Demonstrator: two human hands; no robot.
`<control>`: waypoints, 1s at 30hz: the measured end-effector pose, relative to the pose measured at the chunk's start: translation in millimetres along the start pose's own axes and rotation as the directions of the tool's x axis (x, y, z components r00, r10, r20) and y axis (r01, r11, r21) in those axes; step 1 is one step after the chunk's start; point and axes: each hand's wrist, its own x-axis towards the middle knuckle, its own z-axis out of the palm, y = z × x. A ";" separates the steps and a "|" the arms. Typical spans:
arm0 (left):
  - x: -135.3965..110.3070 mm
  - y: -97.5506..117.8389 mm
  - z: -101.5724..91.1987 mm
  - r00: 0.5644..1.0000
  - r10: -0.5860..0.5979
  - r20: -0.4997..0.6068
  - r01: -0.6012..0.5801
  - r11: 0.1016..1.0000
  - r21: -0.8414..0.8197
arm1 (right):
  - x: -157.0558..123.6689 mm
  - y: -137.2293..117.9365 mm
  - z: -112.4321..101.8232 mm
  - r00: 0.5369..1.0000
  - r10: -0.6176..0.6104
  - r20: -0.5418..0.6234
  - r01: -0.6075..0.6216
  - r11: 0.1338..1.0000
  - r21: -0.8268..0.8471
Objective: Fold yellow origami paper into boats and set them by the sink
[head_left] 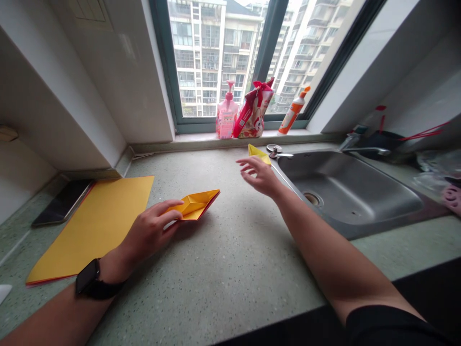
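Note:
My left hand (151, 235) rests on the countertop, its fingers gripping the left end of a folded yellow paper boat (196, 205) with red-edged paper. My right hand (260, 175) hangs in the air with its fingers apart, holding nothing. Just beyond those fingers, partly hidden by them, lies a second piece of folded yellow paper (257, 154) near the sink edge. A flat sheet of yellow paper (93, 230) with a red underside lies to the left of my left hand, not touching it.
A black phone (63, 203) lies beyond the paper's left edge. A steel sink (345, 187) with a tap (365, 150) is set in the speckled counter at right. A pink pump bottle (226, 113), a red package (253, 109) and an orange-capped bottle (292, 111) stand on the windowsill.

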 end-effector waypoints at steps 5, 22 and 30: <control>1.6 0.3 0.5 0.997 0.064 -0.043 -0.062 0.997 0.038 | -8.1 -50.6 33.5 0.886 -0.323 0.334 0.222 0.925 0.307; -1.8 -3.9 -0.2 0.994 -0.036 -0.099 0.044 0.996 0.082 | -13.0 -52.9 57.6 0.858 -0.391 0.334 0.338 0.918 0.209; -3.3 -2.2 5.5 0.978 -0.125 -0.166 0.127 0.992 0.002 | -9.3 -25.2 80.0 0.934 -0.273 0.231 0.181 0.917 0.354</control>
